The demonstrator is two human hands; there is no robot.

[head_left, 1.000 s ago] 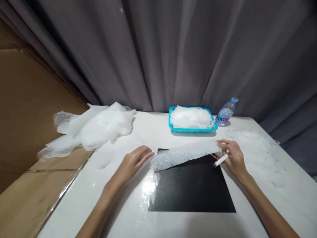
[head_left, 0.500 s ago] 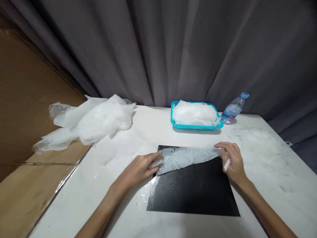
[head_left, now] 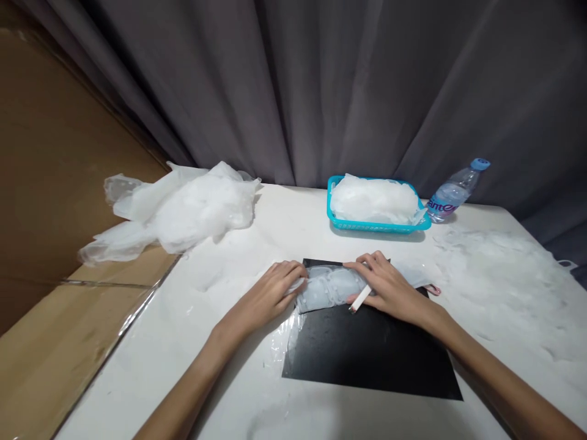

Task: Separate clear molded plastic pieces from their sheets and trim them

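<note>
A long, pale, translucent piece (head_left: 323, 286) with rounded outlines on it lies over the upper part of a black sheet (head_left: 367, 354); I cannot tell its exact kind. My left hand (head_left: 275, 284) pinches its left end, fingers closed. Across its middle, my right hand (head_left: 387, 284) grips with thumb and fingers on either side. Out of the right hand's grip a narrow white strip (head_left: 361, 299) sticks toward me. Beyond that hand the piece's right end (head_left: 413, 276) shows, with a small reddish loop (head_left: 432, 289) beside it.
At the back stands a turquoise basket (head_left: 378, 228) filled with white fluffy material (head_left: 373, 200). A water bottle (head_left: 454, 192) leans beside it. White fluff in clear plastic (head_left: 202, 208) is heaped at left, near cardboard (head_left: 105, 318). Loose white fluff (head_left: 509, 281) covers the table's right side.
My right hand has shifted left from the piece's right end to its middle. My left hand keeps its hold on the left end. The camera view has shifted slightly.
</note>
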